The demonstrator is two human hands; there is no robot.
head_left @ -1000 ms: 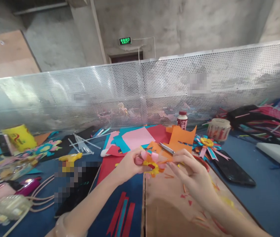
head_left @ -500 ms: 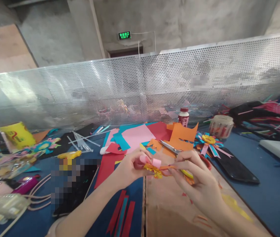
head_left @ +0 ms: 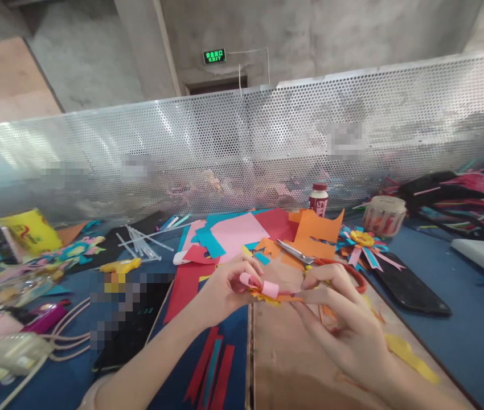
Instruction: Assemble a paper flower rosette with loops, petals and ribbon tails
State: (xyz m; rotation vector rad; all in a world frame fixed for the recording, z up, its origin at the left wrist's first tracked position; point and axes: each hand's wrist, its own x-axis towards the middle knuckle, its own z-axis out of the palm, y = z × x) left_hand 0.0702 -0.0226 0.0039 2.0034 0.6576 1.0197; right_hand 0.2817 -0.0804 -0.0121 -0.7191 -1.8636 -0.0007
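A small paper flower (head_left: 263, 287) with pink loops and yellow and orange petals is held between both hands above a brown board (head_left: 288, 364). My left hand (head_left: 225, 287) grips its left side, fingers curled round it. My right hand (head_left: 336, 307) pinches an orange strip on its right side. Scissors (head_left: 306, 257) with red handles lie just behind the hands on orange paper (head_left: 316, 230).
Coloured paper sheets (head_left: 236, 233) cover the blue table. A finished paper flower (head_left: 361, 242), a black phone (head_left: 408, 287), a tape tub (head_left: 384, 215) and a glue bottle (head_left: 318, 199) lie right. A yellow glue gun (head_left: 120, 266) and clear sticks (head_left: 139, 245) lie left. A perforated metal screen (head_left: 242, 154) stands behind.
The flower has tilted flatter and sunk slightly toward the board. My right hand's fingers have shifted along the orange strip. The view has moved down a little.
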